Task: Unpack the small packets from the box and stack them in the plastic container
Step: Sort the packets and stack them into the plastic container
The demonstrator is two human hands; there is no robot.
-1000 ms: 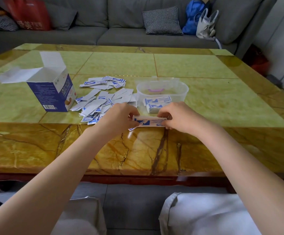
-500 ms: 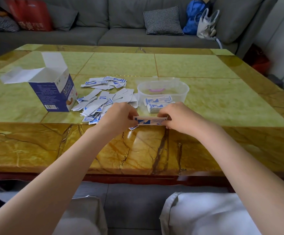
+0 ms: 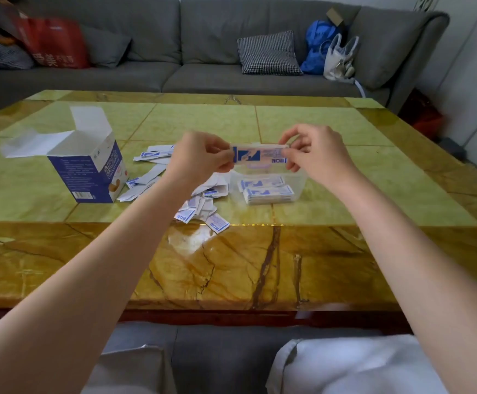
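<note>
White-and-blue flat paper packet [image 3: 260,155] hangs level between my left hand [image 3: 203,157] and right hand [image 3: 314,155], each grip pinched on one end. Its long axis runs left-right, directly above the clear plastic container [image 3: 297,183] on the surface.

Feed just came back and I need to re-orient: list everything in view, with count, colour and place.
Open cardboard box: one, blue and white, table left.
Loose paper packets: many, white and blue, scattered between box and container.
Clear plastic container: one, transparent, table centre, stacked packets inside.
Held packets: small bundle, white and blue, raised above container.
Marble table: one, yellow-green and amber.
Sofa: one, grey, behind table.
Checked cushion: one, black and white, on sofa.
Bags: red left; blue and white right.
Left hand, right hand: pinching bundle ends.
</note>
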